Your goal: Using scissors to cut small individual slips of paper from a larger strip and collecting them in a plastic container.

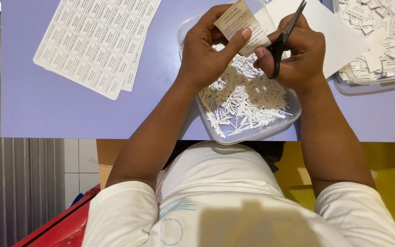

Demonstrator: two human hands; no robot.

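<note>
While pinched between left thumb and fingers above the clear tub's twelve o'clock rim, small strip of printed labels point(241, 25) sits right at the blades. Left hand point(206, 50) clamped on that strip; right hand point(298, 52) closed through the handles of black scissors point(285, 39), tips aimed toward one o'clock. Likely trouble: thumb tip so near the cut line, easily nicked; a slanted snip into the print if the strip flexes. Below, clear tub point(252, 135) heaped with white offcuts, overhanging the blue table point(69, 114) edge at six o'clock, liable to tip under a bumped wrist. Uncut label sheets point(97, 41) at ten o'clock; second tub of cut labels point(380, 41) at two o'clock.
</note>
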